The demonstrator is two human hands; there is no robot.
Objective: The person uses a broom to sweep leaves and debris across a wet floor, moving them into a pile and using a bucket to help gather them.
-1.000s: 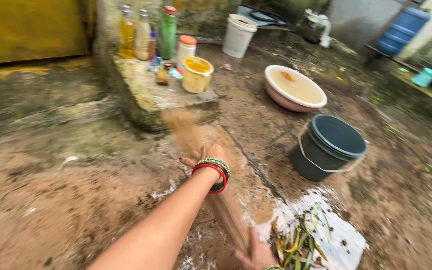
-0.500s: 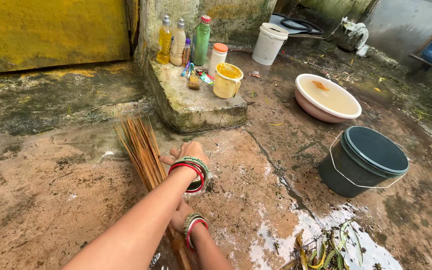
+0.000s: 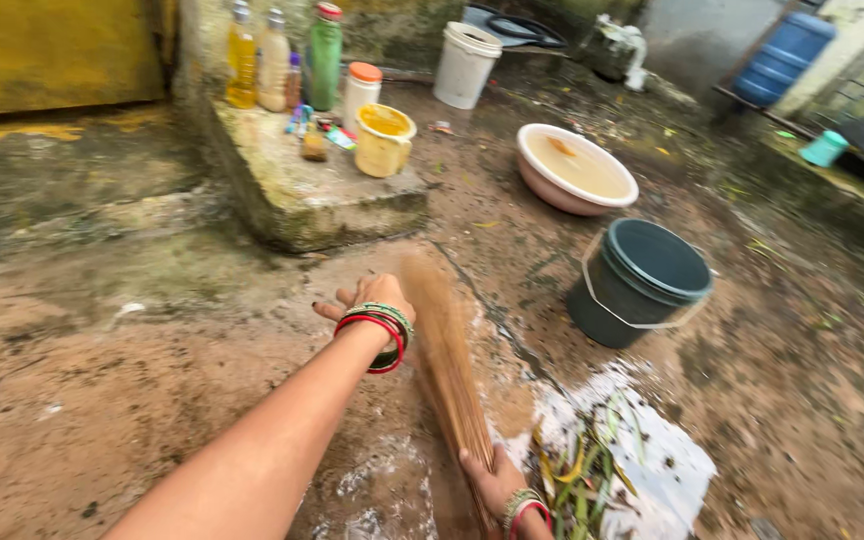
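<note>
Right hand [image 3: 492,485] grips the stick broom [image 3: 447,365] low at its handle, bristles blurred over the wet floor [image 3: 102,400]. Left hand [image 3: 367,298] held out above the floor, fingers spread, holding nothing. Leaf pile [image 3: 582,475] just beside the right hand; dark green bucket [image 3: 642,285] near, pink basin [image 3: 574,170] beyond.

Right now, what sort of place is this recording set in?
Most likely an outdoor washing yard behind a house: wet concrete floor, a dark bucket, a basin of murky water, and bottles on a stone ledge. The right hand sweeps with a stick broom.
</note>
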